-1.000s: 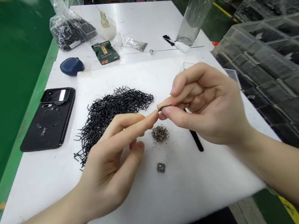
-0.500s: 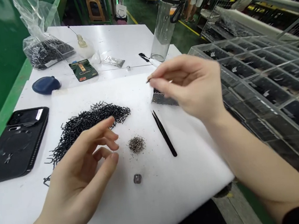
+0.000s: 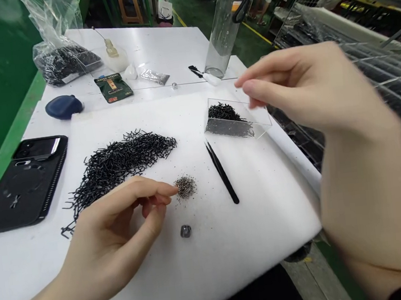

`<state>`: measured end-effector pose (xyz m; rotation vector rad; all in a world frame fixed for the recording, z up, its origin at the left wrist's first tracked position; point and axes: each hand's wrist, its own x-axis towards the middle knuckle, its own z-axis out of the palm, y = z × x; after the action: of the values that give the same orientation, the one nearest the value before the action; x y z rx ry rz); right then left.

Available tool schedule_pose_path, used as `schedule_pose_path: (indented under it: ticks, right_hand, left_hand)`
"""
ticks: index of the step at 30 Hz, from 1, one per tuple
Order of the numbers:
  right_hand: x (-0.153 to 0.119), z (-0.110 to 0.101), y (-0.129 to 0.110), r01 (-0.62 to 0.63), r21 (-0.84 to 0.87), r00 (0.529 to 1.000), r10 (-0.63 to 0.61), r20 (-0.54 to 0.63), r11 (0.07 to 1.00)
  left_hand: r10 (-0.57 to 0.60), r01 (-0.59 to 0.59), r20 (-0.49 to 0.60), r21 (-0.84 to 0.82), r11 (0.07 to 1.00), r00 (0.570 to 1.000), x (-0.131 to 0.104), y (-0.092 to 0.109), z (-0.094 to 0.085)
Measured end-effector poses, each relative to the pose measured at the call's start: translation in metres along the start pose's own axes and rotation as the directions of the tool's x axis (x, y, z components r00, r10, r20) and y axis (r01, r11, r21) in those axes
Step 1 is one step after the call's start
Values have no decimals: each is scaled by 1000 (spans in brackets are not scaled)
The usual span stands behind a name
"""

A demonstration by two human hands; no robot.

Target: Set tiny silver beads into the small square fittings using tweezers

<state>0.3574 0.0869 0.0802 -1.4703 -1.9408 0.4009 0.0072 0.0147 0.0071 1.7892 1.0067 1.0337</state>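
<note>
My right hand point(image 3: 297, 87) is raised over the right end of a clear plastic box point(image 3: 262, 123) that holds short black pieces point(image 3: 223, 112). Its thumb and index finger are close together, and no piece shows at the tips. My left hand point(image 3: 120, 239) is low over the white foam sheet point(image 3: 246, 245), fingers bent and thumb apart. Its index fingertip reaches the left edge of a small heap of tiny metallic beads point(image 3: 186, 187). Behind that hand spreads a large pile of bent black pieces point(image 3: 119, 161). Black tweezers point(image 3: 223, 174) lie right of the beads; a small clear block point(image 3: 185, 231) sits nearer me.
A phone point(image 3: 21, 183) and a blue oval case point(image 3: 63, 107) lie at left. Farther back are a plastic bag of black pieces point(image 3: 62, 64), a green packet point(image 3: 113, 87), a small bottle point(image 3: 111, 48) and a tall water bottle point(image 3: 222, 33). Compartment trays point(image 3: 388, 97) stand at right.
My right hand has moved right and nearer me, uncovering the clear box; the small dark piece at its fingertips no longer shows. The left index finger has stretched to the bead heap.
</note>
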Motion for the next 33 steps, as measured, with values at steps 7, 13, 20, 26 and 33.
schedule_pose_path:
  ticks: [7, 13, 20, 26, 33]
  right_hand:
    - [-50, 59, -15, -61, -9, 921, 60, 385, 998]
    - [-32, 63, -14, -62, 146, 907, -6, 421, 987]
    - [-17, 71, 2, -207, 731, 912, -141, 385, 651]
    - [-39, 86, 5, -282, 729, 894, -104, 435, 624]
    - [-33, 83, 8, 19, 659, 850, -360, 385, 752]
  left_hand:
    - [34, -40, 184, 29, 999, 982, -6, -1, -4]
    - [156, -179, 354, 32, 983, 922, -12, -4, 5]
    - [173, -232, 408, 100, 968, 896, -10, -4, 3]
    - [73, -145, 337, 193, 970, 939, -15, -2, 4]
    - [112, -174, 255, 236, 956, 961, -19, -7, 9]
